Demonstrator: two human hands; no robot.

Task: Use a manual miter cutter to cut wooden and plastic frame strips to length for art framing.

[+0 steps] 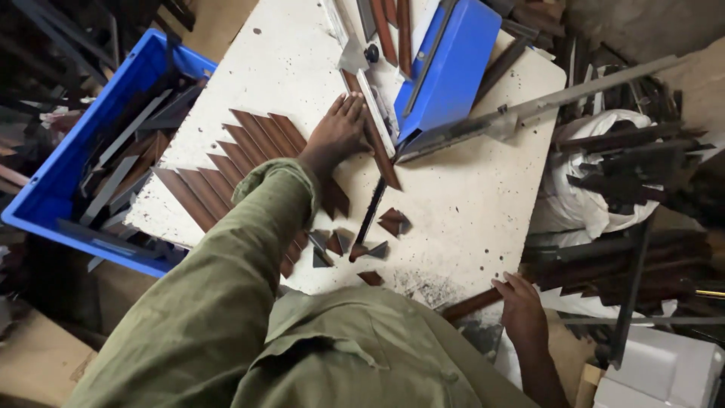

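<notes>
Seeing blue crate of strips sitting far left of my fingers. Left hand, fingers flat and spread, pressing brown strip against blue cutter, keeping it steady, gripping nothing. Right hand curling around another brown stick at table edge.

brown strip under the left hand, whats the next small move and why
Probably slide the brown strip further under the blue cutter: the left hand presses it flat beside the cutter, while the right hand grips another strip at the table edge.
</notes>
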